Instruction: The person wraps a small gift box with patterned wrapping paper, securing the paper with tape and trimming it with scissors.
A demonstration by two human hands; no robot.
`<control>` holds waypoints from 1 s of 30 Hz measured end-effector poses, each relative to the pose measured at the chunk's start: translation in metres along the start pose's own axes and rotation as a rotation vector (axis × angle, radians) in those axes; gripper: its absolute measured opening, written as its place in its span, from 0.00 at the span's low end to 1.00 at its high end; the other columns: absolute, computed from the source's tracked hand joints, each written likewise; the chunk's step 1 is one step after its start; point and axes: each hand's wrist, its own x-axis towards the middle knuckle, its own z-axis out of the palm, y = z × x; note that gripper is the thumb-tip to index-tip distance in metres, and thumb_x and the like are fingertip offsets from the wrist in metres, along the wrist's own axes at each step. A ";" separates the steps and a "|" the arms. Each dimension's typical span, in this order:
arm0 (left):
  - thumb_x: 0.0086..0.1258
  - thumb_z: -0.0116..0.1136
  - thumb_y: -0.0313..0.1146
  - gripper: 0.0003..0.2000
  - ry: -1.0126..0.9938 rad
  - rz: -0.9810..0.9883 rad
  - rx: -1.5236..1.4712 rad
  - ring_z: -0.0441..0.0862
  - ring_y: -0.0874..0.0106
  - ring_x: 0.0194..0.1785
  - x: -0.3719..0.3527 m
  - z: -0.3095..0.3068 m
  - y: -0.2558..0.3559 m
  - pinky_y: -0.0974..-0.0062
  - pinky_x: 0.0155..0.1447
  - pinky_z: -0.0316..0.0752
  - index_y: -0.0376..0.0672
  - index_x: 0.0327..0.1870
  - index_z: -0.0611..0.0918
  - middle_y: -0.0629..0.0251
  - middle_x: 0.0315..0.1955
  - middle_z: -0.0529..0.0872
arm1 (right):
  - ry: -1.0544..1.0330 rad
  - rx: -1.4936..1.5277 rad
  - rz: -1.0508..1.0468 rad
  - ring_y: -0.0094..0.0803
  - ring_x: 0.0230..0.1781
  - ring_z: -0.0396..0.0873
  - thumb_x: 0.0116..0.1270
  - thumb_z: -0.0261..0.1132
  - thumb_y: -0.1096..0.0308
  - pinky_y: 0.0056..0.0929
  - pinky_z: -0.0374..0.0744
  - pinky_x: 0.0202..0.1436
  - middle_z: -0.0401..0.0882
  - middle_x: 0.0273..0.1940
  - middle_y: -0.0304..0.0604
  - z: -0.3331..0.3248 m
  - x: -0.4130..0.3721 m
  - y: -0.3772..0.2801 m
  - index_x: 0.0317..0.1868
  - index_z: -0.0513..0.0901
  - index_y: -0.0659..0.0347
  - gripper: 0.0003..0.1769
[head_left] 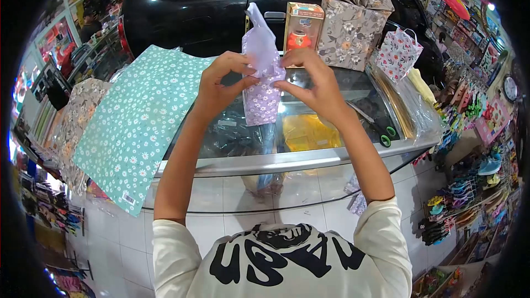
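Note:
A narrow packet of purple floral wrapping paper (262, 102) stands upright on the glass counter, its loose upper end rising in a twisted flap. My left hand (225, 77) pinches the paper's left edge between thumb and fingers. At the right edge, my right hand (313, 83) grips the same paper, thumb in front. What the paper encloses, if anything, is hidden. Just behind my right hand is a boxed toy (303, 25) with a red item in its window. Scissors (375, 124) with black and green handles lie on the counter to the right.
Green daisy-print paper (143, 116) drapes over the counter's left edge. A tall package in grey floral paper (353, 30) and a small floral bag (398, 54) stand back right. Plastic-wrapped sheets (408, 105) lie at right. A black car (193, 11) is behind the glass counter (265, 164).

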 end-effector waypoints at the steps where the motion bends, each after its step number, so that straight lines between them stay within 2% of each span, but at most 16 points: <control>1: 0.52 0.70 0.19 0.11 0.001 0.000 -0.028 0.79 0.65 0.55 -0.001 0.001 -0.001 0.70 0.57 0.73 0.40 0.33 0.80 0.62 0.45 0.84 | -0.044 -0.035 -0.061 0.38 0.46 0.77 0.54 0.72 0.71 0.32 0.74 0.50 0.78 0.40 0.43 0.000 0.000 0.005 0.40 0.79 0.62 0.14; 7: 0.52 0.68 0.17 0.10 -0.038 -0.009 -0.131 0.78 0.66 0.55 -0.001 -0.002 -0.008 0.69 0.58 0.73 0.40 0.32 0.80 0.61 0.47 0.83 | 0.002 -0.012 -0.099 0.37 0.42 0.79 0.54 0.70 0.74 0.30 0.75 0.47 0.80 0.37 0.42 0.007 -0.002 0.014 0.33 0.81 0.63 0.07; 9: 0.54 0.65 0.15 0.10 -0.085 -0.026 -0.126 0.77 0.66 0.57 -0.001 -0.006 -0.006 0.66 0.61 0.71 0.40 0.32 0.78 0.58 0.49 0.82 | 0.024 0.008 -0.108 0.36 0.42 0.79 0.55 0.70 0.75 0.30 0.75 0.46 0.80 0.37 0.42 0.012 -0.003 0.014 0.33 0.81 0.63 0.07; 12: 0.53 0.66 0.16 0.10 -0.135 -0.011 -0.078 0.77 0.66 0.56 0.002 -0.015 -0.002 0.66 0.60 0.72 0.39 0.32 0.79 0.59 0.48 0.82 | 0.048 0.063 -0.080 0.36 0.41 0.79 0.55 0.69 0.75 0.30 0.75 0.45 0.80 0.36 0.42 0.015 -0.004 0.015 0.33 0.81 0.63 0.06; 15: 0.52 0.68 0.17 0.11 -0.179 0.057 0.051 0.79 0.67 0.53 0.009 -0.018 0.006 0.65 0.59 0.74 0.40 0.34 0.81 0.59 0.47 0.83 | 0.028 0.067 -0.075 0.36 0.41 0.78 0.55 0.69 0.75 0.30 0.75 0.45 0.79 0.37 0.43 0.013 -0.003 0.017 0.33 0.80 0.64 0.06; 18: 0.50 0.70 0.20 0.13 -0.141 0.049 0.226 0.81 0.65 0.50 0.011 -0.014 0.016 0.63 0.57 0.75 0.40 0.37 0.82 0.60 0.45 0.83 | 0.009 0.019 -0.097 0.37 0.41 0.77 0.55 0.69 0.74 0.31 0.75 0.45 0.79 0.39 0.42 0.008 -0.001 0.014 0.35 0.80 0.63 0.08; 21: 0.51 0.70 0.27 0.12 -0.063 0.300 0.540 0.81 0.66 0.48 0.013 -0.007 0.022 0.67 0.53 0.76 0.44 0.36 0.82 0.66 0.42 0.84 | 0.004 -0.180 -0.213 0.37 0.43 0.77 0.54 0.69 0.72 0.32 0.76 0.45 0.78 0.39 0.40 0.009 -0.004 0.013 0.38 0.80 0.61 0.10; 23: 0.51 0.68 0.28 0.11 -0.114 0.327 0.684 0.81 0.65 0.48 0.012 -0.004 0.037 0.66 0.54 0.76 0.43 0.36 0.82 0.66 0.42 0.84 | -0.024 -0.413 -0.301 0.36 0.44 0.76 0.51 0.66 0.71 0.30 0.78 0.44 0.77 0.38 0.37 0.010 -0.005 0.007 0.38 0.80 0.59 0.12; 25: 0.52 0.63 0.29 0.10 -0.165 0.294 0.856 0.81 0.65 0.49 0.009 0.000 0.050 0.66 0.55 0.76 0.43 0.37 0.82 0.66 0.41 0.84 | -0.024 -0.499 -0.308 0.35 0.45 0.77 0.50 0.65 0.72 0.29 0.79 0.42 0.77 0.38 0.37 0.012 -0.005 -0.004 0.38 0.80 0.59 0.12; 30: 0.53 0.62 0.27 0.11 -0.210 0.260 0.854 0.83 0.64 0.50 0.006 0.000 0.059 0.67 0.55 0.76 0.41 0.40 0.82 0.62 0.43 0.85 | -0.021 -0.554 -0.329 0.35 0.44 0.78 0.49 0.65 0.72 0.29 0.81 0.42 0.78 0.39 0.37 0.012 -0.007 -0.008 0.37 0.80 0.61 0.12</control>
